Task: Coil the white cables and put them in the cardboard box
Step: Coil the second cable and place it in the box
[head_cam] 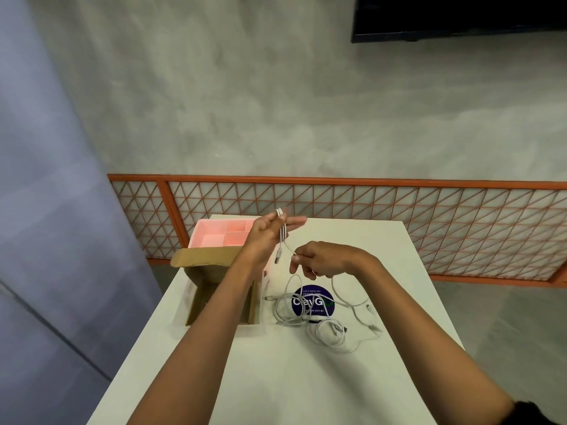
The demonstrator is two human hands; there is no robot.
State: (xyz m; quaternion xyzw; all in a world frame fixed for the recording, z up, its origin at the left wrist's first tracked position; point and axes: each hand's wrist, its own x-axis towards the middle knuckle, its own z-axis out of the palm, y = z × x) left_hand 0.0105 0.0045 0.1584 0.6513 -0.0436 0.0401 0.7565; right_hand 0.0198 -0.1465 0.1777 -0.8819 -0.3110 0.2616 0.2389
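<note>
A white cable [283,237] is being looped: its folds are pinched in the left hand [270,233], raised over the table's [306,378] far left part, while the right hand [325,260] is closed on the trailing strand. Loops are best kept even, with slack fed gently so the plug is not snagged in the loose cables [322,320] heaped right of centre. The box [199,289] stands open at the left edge, under the left forearm; a pink tray [214,233] sits behind it. The near half is left bare for movement.
</note>
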